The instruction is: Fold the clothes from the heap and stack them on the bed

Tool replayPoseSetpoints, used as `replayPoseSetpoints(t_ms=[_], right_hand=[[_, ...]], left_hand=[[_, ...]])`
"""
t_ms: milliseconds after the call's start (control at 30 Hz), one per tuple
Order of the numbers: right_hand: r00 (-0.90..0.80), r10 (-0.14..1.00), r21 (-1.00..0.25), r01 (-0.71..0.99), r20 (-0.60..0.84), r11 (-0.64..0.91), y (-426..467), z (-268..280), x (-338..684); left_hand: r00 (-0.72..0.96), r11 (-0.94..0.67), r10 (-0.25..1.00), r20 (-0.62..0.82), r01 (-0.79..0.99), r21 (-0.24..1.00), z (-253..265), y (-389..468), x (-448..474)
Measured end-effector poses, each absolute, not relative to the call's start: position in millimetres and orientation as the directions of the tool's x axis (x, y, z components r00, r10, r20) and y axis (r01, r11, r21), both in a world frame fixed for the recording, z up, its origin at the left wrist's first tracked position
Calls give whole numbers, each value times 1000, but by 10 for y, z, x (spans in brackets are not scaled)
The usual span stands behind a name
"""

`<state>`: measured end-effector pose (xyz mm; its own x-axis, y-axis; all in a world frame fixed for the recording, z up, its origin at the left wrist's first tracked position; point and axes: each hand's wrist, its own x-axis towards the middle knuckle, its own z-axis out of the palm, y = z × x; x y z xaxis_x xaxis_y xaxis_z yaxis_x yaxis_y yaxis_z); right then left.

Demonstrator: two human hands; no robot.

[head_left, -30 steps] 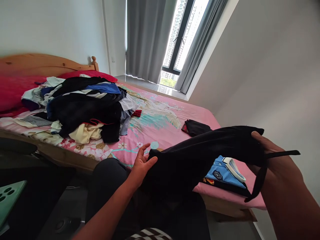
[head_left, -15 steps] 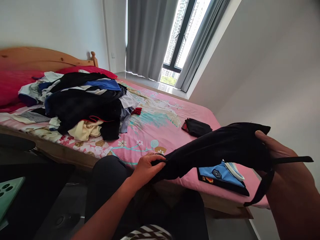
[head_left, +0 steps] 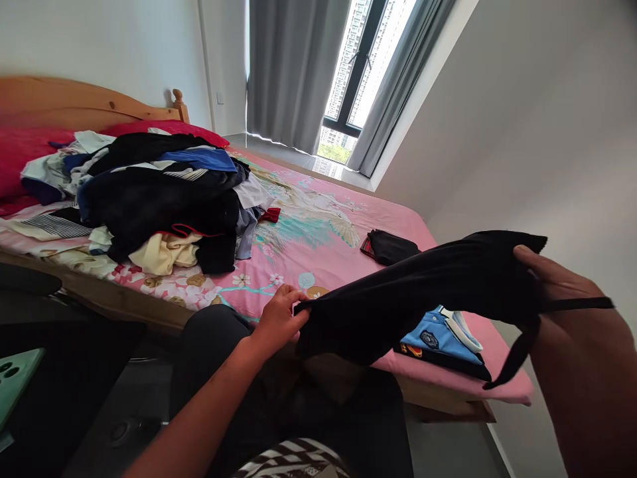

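A black garment point(head_left: 423, 285) stretches between my two hands above the bed's near edge; its exact kind is unclear. My left hand point(head_left: 279, 317) pinches its left end between thumb and fingers. On the other side my right hand point(head_left: 570, 299) grips the bunched right end, thumb on top and the other fingers hidden. Two thin black straps point(head_left: 517, 362) stick out past the right hand, one hanging down. Below the garment lies a folded light-blue shirt point(head_left: 432, 335) with a white collar, on top of dark folded cloth.
A large heap of mixed clothes point(head_left: 164, 199) covers the bed's left part, before red pillows and a wooden headboard point(head_left: 89, 103). A folded dark garment point(head_left: 393, 247) lies on the pink sheet point(head_left: 308, 232). At lower left is a pale green phone point(head_left: 20, 378).
My left hand has moved slightly left and up, pulling the black garment's end wider and straighter. The right hand has shifted only slightly. The view has tilted a little.
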<state>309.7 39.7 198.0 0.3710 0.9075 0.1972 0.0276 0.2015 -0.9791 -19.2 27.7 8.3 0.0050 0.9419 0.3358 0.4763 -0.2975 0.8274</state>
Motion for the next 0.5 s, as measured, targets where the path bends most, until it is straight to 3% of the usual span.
replayPoseSetpoints(t_ms=[133, 200, 300, 400, 500], right_hand=[[342, 926, -952, -303, -161, -54, 788, 1984, 2780], [338, 908, -916, -387, -248, -106, 1031, 1968, 2674], [293, 915, -877, -468, -276, -114, 1335, 1896, 2652], [191, 943, -852, -504, -274, -145, 1538, 1582, 2755], [126, 931, -863, -433, -343, -259, 1637, 884, 2866]], left_hand=[[-6, -38, 999, 43, 363, 931, 80, 677, -392], [-41, 25, 999, -9, 394, 919, 267, 896, -546], [-172, -91, 954, 244, 610, 787, 715, 1067, -784], [-177, -177, 856, 486, 782, 598, 986, 990, -912], [-127, -159, 874, 469, 838, 522, 745, 787, -889]])
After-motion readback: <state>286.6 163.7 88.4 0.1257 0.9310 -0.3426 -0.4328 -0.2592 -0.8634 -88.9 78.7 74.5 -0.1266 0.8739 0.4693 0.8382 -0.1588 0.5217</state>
